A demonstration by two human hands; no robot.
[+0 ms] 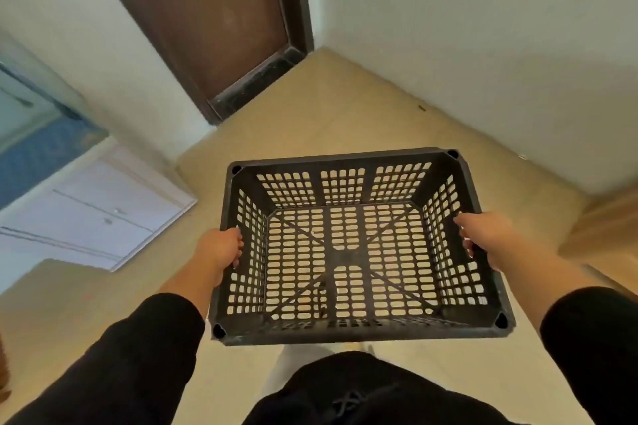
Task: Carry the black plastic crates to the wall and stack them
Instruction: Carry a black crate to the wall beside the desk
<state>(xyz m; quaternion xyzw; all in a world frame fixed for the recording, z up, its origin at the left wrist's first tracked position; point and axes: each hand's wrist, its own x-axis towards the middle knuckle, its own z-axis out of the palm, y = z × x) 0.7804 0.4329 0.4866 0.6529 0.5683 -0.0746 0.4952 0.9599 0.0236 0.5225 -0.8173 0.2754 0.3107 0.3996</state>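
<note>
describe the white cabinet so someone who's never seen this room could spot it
Start at the brown door in the far corner and follow that wall left. The white cabinet stands low on the tan floor, the only piece with two small round knobs.

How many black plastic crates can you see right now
1. The black plastic crate is empty, held above the floor by the left hand and right hand on its side rims. No stack shows; other crates may be out of frame.
</note>
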